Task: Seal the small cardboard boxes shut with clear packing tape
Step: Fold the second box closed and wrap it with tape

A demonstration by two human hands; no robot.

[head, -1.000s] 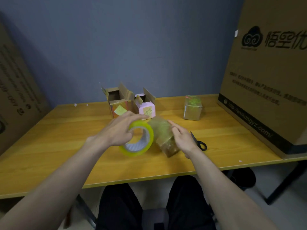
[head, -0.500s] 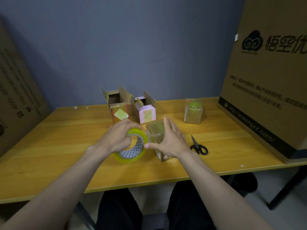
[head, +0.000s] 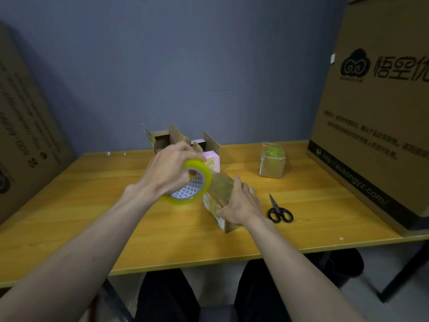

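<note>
My left hand (head: 170,168) grips a roll of clear yellowish packing tape (head: 193,190), held just above the wooden table (head: 92,205). The roll touches the left end of a small cardboard box (head: 220,194) lying mid-table. My right hand (head: 242,204) lies on that box's right side, fingers along its top, thumb at its near end. Behind my left hand stand two small boxes with raised flaps: a brown one (head: 162,140) and a pink one (head: 211,159). A closed, shiny taped box (head: 272,162) sits at the back right.
Black scissors (head: 279,211) lie right of my right hand. A very large printed carton (head: 376,117) fills the table's right end. Another big carton (head: 25,140) leans at the far left. A blue-grey wall stands behind the table. My legs show below the front edge.
My left hand has lifted the tape roll up and back against the box's left end. My right hand has shifted from the box's left face onto its right side and top.
</note>
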